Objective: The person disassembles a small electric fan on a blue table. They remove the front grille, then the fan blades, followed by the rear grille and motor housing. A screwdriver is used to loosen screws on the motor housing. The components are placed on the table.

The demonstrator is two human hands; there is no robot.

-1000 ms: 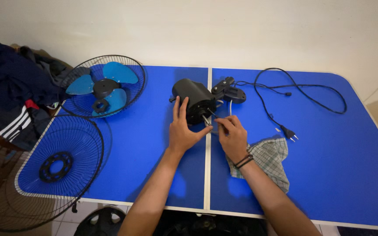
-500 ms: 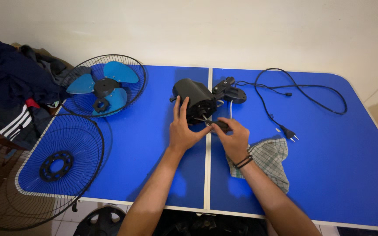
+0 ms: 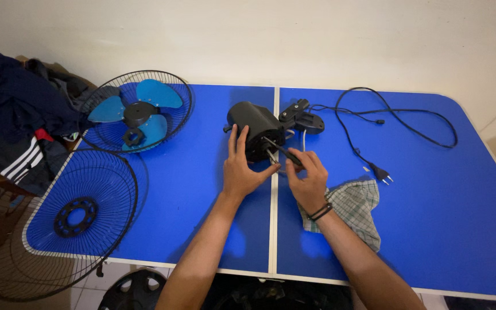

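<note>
Fan motor housing [image 3: 255, 127], black and rounded, lies on its side near the middle of the blue counter [image 3: 190, 229], right at the seam between the two halves. Our left hand [image 3: 241, 169] is spread flat against it, fingers up its side, thumb toward the shaft: a bracing hold, not a closed grip. Our right hand [image 3: 307, 181] pinches a thin dark tool [image 3: 282, 151] whose tip meets the front of the motor; the grip is clenched on it. Against the frames from a second ago we see almost no shift: both hands sit where they were, so the work at the shaft is ongoing, not finished.

Outward: checked cloth [image 3: 354, 209] under the right wrist, power cord [image 3: 397, 123] looping right, blue fan blade in its rear grille [image 3: 136, 112] at left, front grille [image 3: 78, 215] overhanging the counter edge.
</note>
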